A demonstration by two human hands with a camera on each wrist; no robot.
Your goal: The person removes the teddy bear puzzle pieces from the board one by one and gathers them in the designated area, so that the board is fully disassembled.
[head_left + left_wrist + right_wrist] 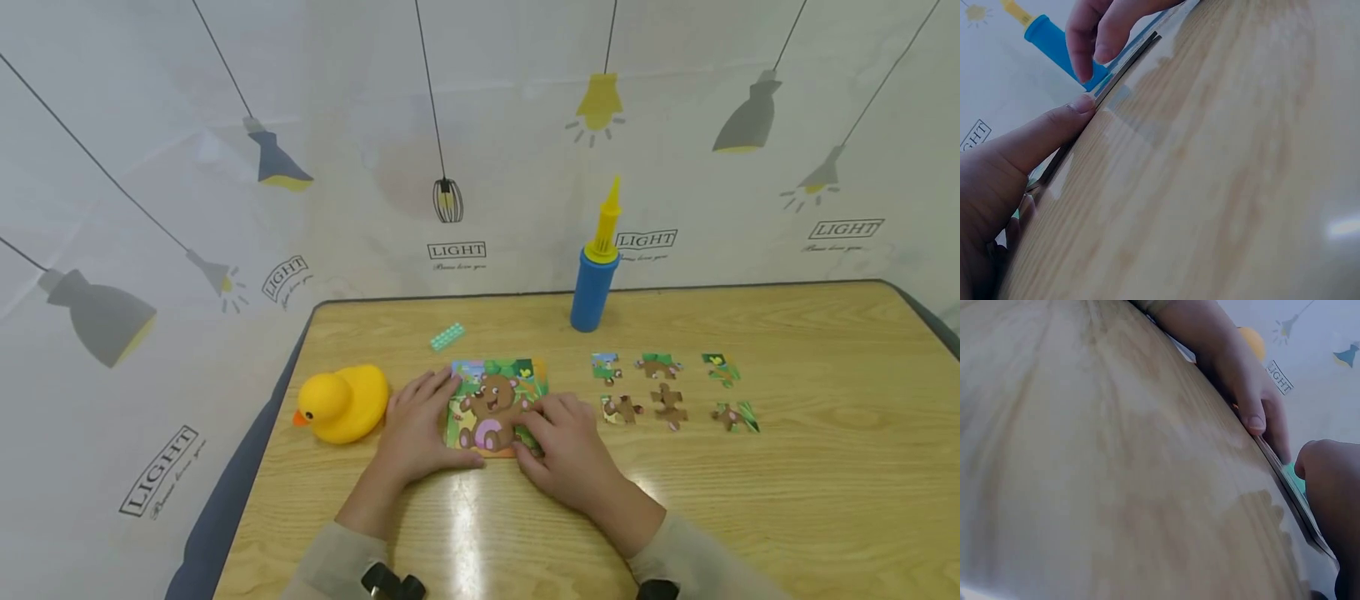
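Observation:
A jigsaw board (493,367) with a smiling brown bear picture lies on the wooden table. My left hand (420,429) grips its left side, fingers along the far left corner and thumb by the near edge. In the left wrist view that thumb (1079,105) presses against the board's thin edge. My right hand (566,446) is over the board's right part, its bent fingertips down at the bear's side. The left wrist view shows those right fingers (1113,31) slightly apart, with no piece visible between them. Part of the picture is hidden beneath the right hand.
Several loose puzzle pieces (667,406) lie in two rows to the right. A yellow rubber duck (352,404) sits beside the left hand. Behind the board are a mint studded brick (447,336) and an upright blue and yellow hand pump (591,292), near the back edge.

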